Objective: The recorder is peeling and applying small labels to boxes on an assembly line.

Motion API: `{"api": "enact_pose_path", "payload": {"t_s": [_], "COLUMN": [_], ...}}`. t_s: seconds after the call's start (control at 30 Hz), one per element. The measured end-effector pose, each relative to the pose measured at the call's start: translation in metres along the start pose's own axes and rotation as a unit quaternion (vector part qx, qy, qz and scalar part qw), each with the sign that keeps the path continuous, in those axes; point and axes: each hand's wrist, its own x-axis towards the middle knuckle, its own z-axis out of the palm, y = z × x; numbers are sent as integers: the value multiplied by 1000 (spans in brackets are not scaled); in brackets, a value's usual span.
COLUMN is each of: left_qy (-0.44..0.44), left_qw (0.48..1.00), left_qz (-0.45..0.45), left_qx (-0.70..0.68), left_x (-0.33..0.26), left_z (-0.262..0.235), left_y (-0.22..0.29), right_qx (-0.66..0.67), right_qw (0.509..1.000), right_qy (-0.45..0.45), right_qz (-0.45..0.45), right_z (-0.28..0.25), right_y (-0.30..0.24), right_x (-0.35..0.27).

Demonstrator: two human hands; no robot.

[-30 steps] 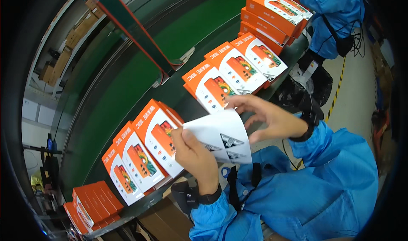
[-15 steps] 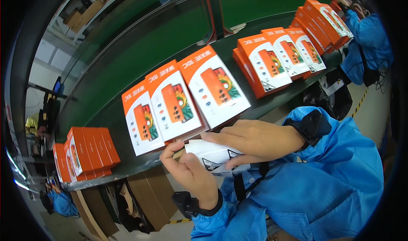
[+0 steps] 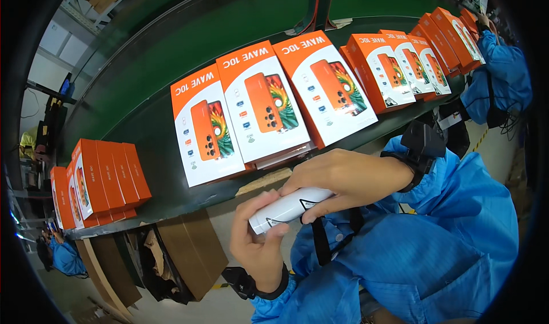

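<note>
- The white paper roll [image 3: 290, 207], with black triangles on it, is just below the middle of the frame, in front of the edge of the table [image 3: 160, 195].
- It looks very light and bendy — a hard squeeze could squash or crease it.
- Its shiny side may be a bit slippery, so soft pinches near both ends seem best.
- The left grip [image 3: 257, 255] is closed around the lower-left end, thumb below and fingers above.
- The right grip [image 3: 350, 178] is closed on the other end, its back facing up and its thumb underneath.
- The left arm comes up from the bottom of the frame, fingers pointing up.
- The right arm is bent and comes from the right — its fingers point left.
</note>
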Motion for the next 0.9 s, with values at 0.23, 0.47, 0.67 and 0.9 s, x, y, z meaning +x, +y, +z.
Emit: {"api": "enact_pose_path", "payload": {"t_s": [0.23,0.47,0.67,0.9], "left_qy": [12,86,89,107], "left_qw": [1000,996,994,993], "left_qz": [-6,-18,32,-5], "left_qx": [16,6,53,59], "left_x": [4,5,7,10], "left_z": [-21,-29,-31,-34], "left_y": [-7,-20,-25,-28], "right_qx": [24,61,60,-84], "right_qw": [999,998,998,992], "right_qy": [0,34,-8,90], "right_qz": [29,-7,20,-26], "right_z": [13,27,28,36], "right_y": [2,6,7,8], "right_x": [21,36,46,47]}}
